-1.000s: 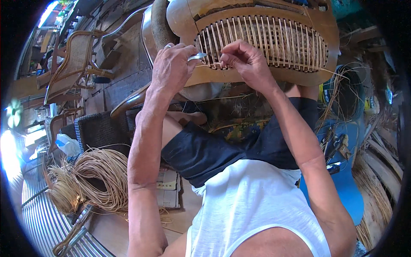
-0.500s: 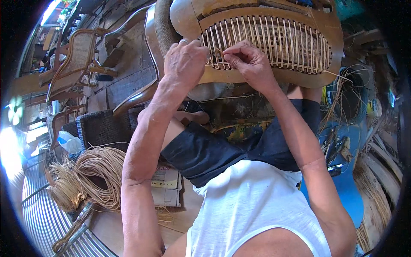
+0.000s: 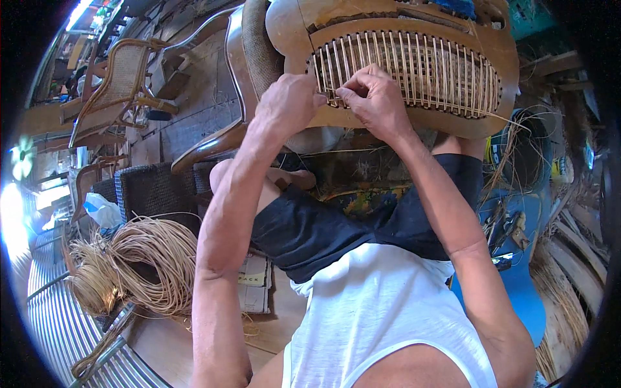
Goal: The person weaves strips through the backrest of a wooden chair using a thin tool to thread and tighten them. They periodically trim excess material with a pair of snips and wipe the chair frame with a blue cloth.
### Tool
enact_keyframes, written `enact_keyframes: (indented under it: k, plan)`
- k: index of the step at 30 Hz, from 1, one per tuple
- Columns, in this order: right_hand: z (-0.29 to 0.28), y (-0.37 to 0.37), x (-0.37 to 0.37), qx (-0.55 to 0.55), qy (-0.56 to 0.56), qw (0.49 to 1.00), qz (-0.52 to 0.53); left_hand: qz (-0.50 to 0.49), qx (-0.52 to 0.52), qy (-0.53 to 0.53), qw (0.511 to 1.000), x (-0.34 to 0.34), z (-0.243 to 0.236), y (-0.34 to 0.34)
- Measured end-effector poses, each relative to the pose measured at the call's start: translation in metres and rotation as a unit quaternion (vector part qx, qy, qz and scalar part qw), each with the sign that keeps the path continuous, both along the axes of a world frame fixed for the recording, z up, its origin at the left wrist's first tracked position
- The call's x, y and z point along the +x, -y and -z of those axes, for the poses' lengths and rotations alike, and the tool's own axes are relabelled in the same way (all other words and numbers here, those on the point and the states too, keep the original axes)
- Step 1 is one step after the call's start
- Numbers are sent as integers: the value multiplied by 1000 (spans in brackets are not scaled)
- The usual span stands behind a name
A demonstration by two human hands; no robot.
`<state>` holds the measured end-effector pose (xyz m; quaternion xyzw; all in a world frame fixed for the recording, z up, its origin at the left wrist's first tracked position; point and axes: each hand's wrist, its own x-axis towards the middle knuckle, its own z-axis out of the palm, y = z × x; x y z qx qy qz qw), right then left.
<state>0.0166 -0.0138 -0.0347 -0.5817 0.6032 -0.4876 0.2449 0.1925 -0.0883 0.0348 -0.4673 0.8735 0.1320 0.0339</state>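
Note:
A wooden chair panel (image 3: pixel 466 126) lies across my lap, its oval opening strung with parallel pale cane strands (image 3: pixel 420 71). My left hand (image 3: pixel 286 103) is closed at the opening's lower left, thumb by the strands; whatever it holds is hidden. Just right of it, my right hand (image 3: pixel 375 103) pinches a thin cane strand (image 3: pixel 333 92) at the weave, thumb and forefinger close together. Loose strand ends (image 3: pixel 517 126) trail from the panel's right corner.
Coiled cane (image 3: pixel 152 265) lies at lower left beside folded paper (image 3: pixel 252 297) and dark wicker (image 3: pixel 149 194). A cane-backed chair (image 3: pixel 119 84) stands upper left. At right are a dark bucket (image 3: pixel 517 155), a blue surface (image 3: pixel 527 304) with tools (image 3: pixel 511 229), and wood strips (image 3: pixel 576 252).
My left hand has shifted right, and the silvery blade seen in it a second ago is now out of sight. My right hand has moved slightly right, still at the weave.

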Motion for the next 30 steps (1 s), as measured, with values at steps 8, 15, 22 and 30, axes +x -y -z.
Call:
enact_keyframes:
  k: [8, 15, 22, 30]
  plan:
    - [-3, -1, 4, -2, -38, 999, 1, -60, 85, -123, 987, 17, 18, -5]
    - [4, 0, 11, -27, -115, 993, 20, -39, 52, -244, 968, 33, 51, -12]
    - [2, 5, 16, -4, -139, 990, 22, -15, -41, -215, 976, 31, 47, -19]
    - [-5, 1, 26, -6, -198, 980, -11, -52, -63, -177, 981, 27, 41, -19]
